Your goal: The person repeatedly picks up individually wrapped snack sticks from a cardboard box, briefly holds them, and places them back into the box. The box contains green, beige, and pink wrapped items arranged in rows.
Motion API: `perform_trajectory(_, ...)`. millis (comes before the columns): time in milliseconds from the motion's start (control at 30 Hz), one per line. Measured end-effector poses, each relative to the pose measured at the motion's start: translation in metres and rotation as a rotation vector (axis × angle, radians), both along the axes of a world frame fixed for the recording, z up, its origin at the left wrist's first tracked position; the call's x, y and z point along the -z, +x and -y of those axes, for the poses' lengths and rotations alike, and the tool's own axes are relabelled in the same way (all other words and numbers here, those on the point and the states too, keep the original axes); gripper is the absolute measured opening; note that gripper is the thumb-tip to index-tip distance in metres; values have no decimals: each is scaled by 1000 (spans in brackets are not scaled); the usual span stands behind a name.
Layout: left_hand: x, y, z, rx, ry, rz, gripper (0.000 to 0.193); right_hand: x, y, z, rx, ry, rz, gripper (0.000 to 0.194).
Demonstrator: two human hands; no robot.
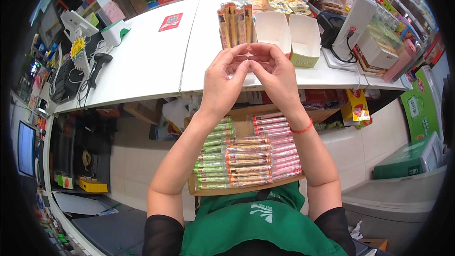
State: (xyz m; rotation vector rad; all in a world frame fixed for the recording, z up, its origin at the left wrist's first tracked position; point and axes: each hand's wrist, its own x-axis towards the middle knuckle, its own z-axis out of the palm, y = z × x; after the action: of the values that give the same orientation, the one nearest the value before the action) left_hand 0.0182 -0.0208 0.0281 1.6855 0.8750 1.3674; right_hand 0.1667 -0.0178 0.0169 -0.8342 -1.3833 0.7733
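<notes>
My left hand (224, 78) and my right hand (279, 76) are raised at the counter's near edge, fingertips and thumbs meeting in a rounded shape. Nothing shows held between them. Just behind them, a bundle of wrapped stick snacks in orange packaging (235, 25) stands upright. To its right are two open paper boxes, a nearer white-walled one (272, 26) and another with a green front (305, 58). Below my forearms sits a shallow cardboard tray (249, 189). It holds rows of wrapped sticks: green (212, 167), orange (249, 160) and pink (286, 156).
The white counter (149, 60) bears a red code card (171, 22), a handheld barcode scanner (98, 67) and a white device on a stand (359, 25). Bagged snacks (286, 1) lie at the back. A yellow box (356, 105) sits below the counter.
</notes>
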Motion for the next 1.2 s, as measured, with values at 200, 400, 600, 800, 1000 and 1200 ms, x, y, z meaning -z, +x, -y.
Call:
perform_trajectory(200,-1,6,-19,22,-81,94,44,6,-3,-24,41,7,4,42)
perform_trajectory(400,2,9,-42,-33,-51,84,49,13,-7,-45,86,75,48,50)
perform_trajectory(600,3,11,-55,4,-134,151,58,16,-6,-59,55,13,35,57)
perform_trajectory(800,6,16,-64,3,-129,175,58,15,-8,-66,21,9,29,59)
perform_trajectory(1000,-2,20,-62,22,-179,178,57,15,-10,-70,-38,-4,21,58)
perform_trajectory(1200,2,22,-64,30,-179,212,58,12,-10,-68,-47,-15,42,57)
